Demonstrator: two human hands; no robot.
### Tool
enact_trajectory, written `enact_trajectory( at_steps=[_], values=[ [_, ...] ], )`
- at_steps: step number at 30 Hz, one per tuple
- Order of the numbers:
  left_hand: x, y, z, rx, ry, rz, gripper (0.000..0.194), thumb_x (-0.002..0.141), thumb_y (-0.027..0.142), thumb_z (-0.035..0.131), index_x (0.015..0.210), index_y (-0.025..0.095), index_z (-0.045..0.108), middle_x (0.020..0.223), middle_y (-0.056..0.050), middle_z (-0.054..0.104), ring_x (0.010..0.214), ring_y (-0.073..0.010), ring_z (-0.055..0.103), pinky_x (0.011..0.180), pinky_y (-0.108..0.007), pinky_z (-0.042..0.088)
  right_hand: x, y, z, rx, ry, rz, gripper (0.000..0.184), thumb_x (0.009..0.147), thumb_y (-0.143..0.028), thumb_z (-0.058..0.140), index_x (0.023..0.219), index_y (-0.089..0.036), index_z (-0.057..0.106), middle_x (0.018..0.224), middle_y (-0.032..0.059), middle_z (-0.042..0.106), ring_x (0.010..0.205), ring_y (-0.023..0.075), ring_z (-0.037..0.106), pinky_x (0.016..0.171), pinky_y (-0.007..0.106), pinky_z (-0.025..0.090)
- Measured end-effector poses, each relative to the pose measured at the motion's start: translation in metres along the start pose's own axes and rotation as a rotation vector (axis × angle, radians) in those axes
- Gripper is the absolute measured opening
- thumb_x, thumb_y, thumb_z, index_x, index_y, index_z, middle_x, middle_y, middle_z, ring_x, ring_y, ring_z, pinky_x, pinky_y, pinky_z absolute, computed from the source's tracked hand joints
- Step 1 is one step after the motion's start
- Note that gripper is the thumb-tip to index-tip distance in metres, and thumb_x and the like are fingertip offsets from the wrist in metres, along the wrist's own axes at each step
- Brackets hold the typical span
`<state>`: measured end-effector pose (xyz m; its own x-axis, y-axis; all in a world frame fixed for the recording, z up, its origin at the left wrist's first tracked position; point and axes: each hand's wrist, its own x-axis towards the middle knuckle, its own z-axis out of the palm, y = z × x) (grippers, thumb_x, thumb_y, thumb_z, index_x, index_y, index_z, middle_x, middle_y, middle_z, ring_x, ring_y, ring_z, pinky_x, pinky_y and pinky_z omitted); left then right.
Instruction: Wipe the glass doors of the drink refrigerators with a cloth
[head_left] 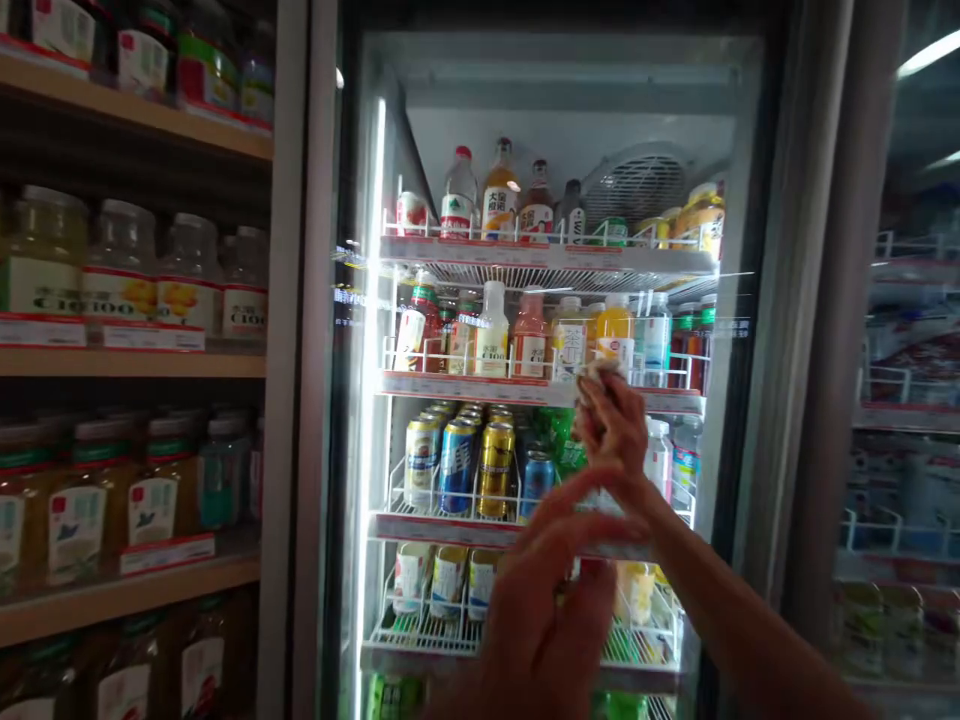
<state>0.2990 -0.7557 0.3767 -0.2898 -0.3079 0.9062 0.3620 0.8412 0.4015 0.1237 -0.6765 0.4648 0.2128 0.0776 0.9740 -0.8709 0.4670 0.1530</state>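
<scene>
A crumpled pale cloth [600, 385], blurred and soft-looking, sat at the top of the person's grip, in front of a glass-door drinks fridge [319, 300], level with the second shelf's front edge. The right hand [611, 432] pinched it in curled, tightly closed fingers, with the right forearm [742, 590] rising from the lower right corner. The left hand [544, 610] was lower, near the bottom of the view, just below and beside the right hand. Its fingers [592, 510] were stretched out and slightly parted, holding nothing visible. Behind the glass stood rows of bottles [495, 330] and cans [459, 465]. To the left, wooden shelves [127, 365] held jars [120, 270].
</scene>
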Motion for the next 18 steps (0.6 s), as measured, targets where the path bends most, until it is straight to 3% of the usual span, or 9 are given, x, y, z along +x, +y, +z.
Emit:
enact_trajectory(
  at_steps=[2,5,8,11,15,17,18],
  values=[
    [0.045,0.002,0.029,-0.009,-0.089,0.163,0.043,0.089,0.037,0.022,0.123,0.026,0.046,0.136,-0.002,0.043,0.131,-0.0174,0.032,0.103,-0.048,0.039,-0.010,-0.006,0.001,0.120,-0.062,-0.042,0.046,0.082,-0.017,0.049,0.127,-0.028,0.044,0.124,0.0057,0.052,0.120,0.0215,0.045,0.098,0.044,0.044],
    [0.091,-0.004,0.073,0.046,-0.061,0.408,0.044,0.091,0.027,0.025,0.133,0.017,0.032,0.142,-0.008,0.034,0.134,-0.0174,0.025,0.108,-0.043,0.034,-0.025,-0.005,-0.005,0.277,-0.085,-0.036,0.054,0.083,-0.014,0.046,0.133,-0.031,0.033,0.136,0.0037,0.042,0.128,0.0205,0.038,0.103,0.047,0.040],
    [0.105,-0.004,0.105,0.222,-0.046,0.486,0.048,0.091,0.031,0.030,0.136,0.014,0.028,0.144,-0.010,0.032,0.136,-0.0211,0.020,0.111,-0.048,0.024,-0.032,0.012,-0.021,0.295,-0.175,-0.065,0.062,0.080,-0.012,0.046,0.135,-0.032,0.026,0.144,0.0027,0.031,0.132,0.0206,0.032,0.104,0.047,0.039],
    [0.104,0.009,0.125,0.373,-0.006,0.538,0.047,0.091,0.034,0.029,0.134,0.015,0.033,0.145,-0.009,0.030,0.137,-0.0208,0.015,0.112,-0.047,0.018,-0.029,0.037,-0.041,0.291,-0.258,-0.147,0.066,0.078,-0.015,0.048,0.137,-0.030,0.023,0.147,0.0037,0.026,0.133,0.0229,0.029,0.103,0.049,0.038],
    [0.108,0.014,0.127,0.561,-0.058,0.700,0.042,0.093,0.027,0.021,0.128,0.024,0.043,0.144,0.002,0.033,0.137,-0.0173,0.014,0.113,-0.044,0.015,-0.010,0.073,-0.065,0.040,-0.033,-0.138,0.057,0.081,-0.022,0.045,0.136,-0.019,0.031,0.140,0.0126,0.036,0.131,0.0266,0.033,0.104,0.052,0.031],
    [0.118,0.001,0.110,0.647,-0.098,0.715,0.043,0.093,0.024,0.018,0.127,0.027,0.044,0.142,0.006,0.034,0.136,-0.0156,0.015,0.112,-0.044,0.014,-0.002,0.090,-0.071,-0.106,0.018,-0.069,0.055,0.083,-0.030,0.042,0.135,-0.011,0.034,0.138,0.0176,0.038,0.131,0.0283,0.031,0.104,0.053,0.027],
    [0.125,-0.007,0.096,0.684,-0.086,0.677,0.043,0.094,0.023,0.018,0.127,0.027,0.045,0.142,0.006,0.035,0.136,-0.0152,0.016,0.112,-0.044,0.014,-0.001,0.097,-0.071,-0.151,-0.029,-0.039,0.057,0.084,-0.034,0.040,0.134,-0.008,0.033,0.138,0.0188,0.037,0.132,0.0287,0.029,0.104,0.053,0.025]
  ],
)
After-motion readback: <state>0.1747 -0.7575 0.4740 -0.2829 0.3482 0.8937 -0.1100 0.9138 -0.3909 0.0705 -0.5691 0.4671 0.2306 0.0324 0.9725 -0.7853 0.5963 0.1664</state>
